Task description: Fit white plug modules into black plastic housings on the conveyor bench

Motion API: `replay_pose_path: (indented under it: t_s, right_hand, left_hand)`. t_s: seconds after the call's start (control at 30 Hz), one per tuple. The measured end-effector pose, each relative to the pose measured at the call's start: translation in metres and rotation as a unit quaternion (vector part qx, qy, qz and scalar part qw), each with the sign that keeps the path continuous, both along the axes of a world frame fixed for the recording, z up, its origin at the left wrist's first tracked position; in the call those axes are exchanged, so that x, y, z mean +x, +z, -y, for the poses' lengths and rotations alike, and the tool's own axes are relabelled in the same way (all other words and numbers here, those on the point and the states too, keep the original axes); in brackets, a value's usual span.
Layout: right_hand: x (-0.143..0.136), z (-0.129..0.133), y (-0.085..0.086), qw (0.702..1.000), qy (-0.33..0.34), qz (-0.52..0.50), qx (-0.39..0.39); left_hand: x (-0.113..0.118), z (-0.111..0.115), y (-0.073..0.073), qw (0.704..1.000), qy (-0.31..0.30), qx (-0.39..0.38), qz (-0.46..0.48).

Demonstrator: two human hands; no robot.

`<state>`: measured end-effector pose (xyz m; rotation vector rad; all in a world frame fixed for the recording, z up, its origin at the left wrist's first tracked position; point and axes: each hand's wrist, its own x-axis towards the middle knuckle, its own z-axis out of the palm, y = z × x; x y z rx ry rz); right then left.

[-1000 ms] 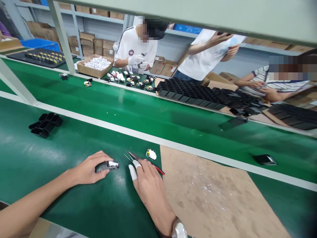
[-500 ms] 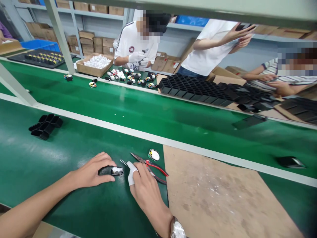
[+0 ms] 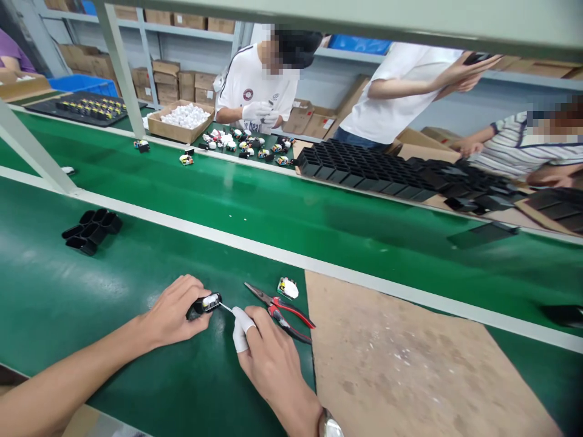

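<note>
Tweezers have come across to the black housing, their tips now appearing to meet its three o'clock edge, where half a second ago they stood just apart from it. Its open end, filled with white and some yellow, has tipped slightly. The left hand is clamped on the housing, thumb and fingers pinching its sides; the right hand, two fingertips sheathed in white, is closed round the tweezers. Whether the housing touches the green worktop I cannot tell. From the housing, red-handled pliers lie at three o'clock, a white-topped component towards two, a cardboard sheet at four, and a cluster of black cups at ten, well apart.
</note>
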<state>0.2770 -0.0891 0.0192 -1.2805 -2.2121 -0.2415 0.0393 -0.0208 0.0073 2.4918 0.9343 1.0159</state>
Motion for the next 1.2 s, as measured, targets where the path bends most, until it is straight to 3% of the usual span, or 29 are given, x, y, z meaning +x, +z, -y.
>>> replay_pose_path:
  t_s: [0.2,0.63,0.73,0.93,1.2]
  right_hand:
    - [-0.0005,0.0001,-0.0006,0.999,-0.018,0.044,-0.005]
    - [-0.0031,0.0004,0.0040,0.997,-0.023,0.075,-0.010]
    - [-0.0025,0.0002,0.0041,0.998,-0.019,0.063,-0.007]
    - [0.0034,0.0011,0.0072,1.000,0.005,0.030,-0.007]
    - [0.0065,-0.0003,0.0049,1.000,0.025,0.011,0.002]
  left_hand:
    - [0.0004,0.0059,-0.0018,0.997,0.002,0.077,-0.031]
    - [0.0024,0.0056,-0.0072,0.996,-0.029,0.085,-0.021]
    - [0.0019,0.0043,-0.0066,0.998,-0.040,0.037,-0.004]
    - [-0.0022,-0.0009,-0.0008,0.987,-0.080,-0.135,0.031]
    - [-0.0055,-0.0029,-0.0005,0.974,-0.112,-0.194,-0.018]
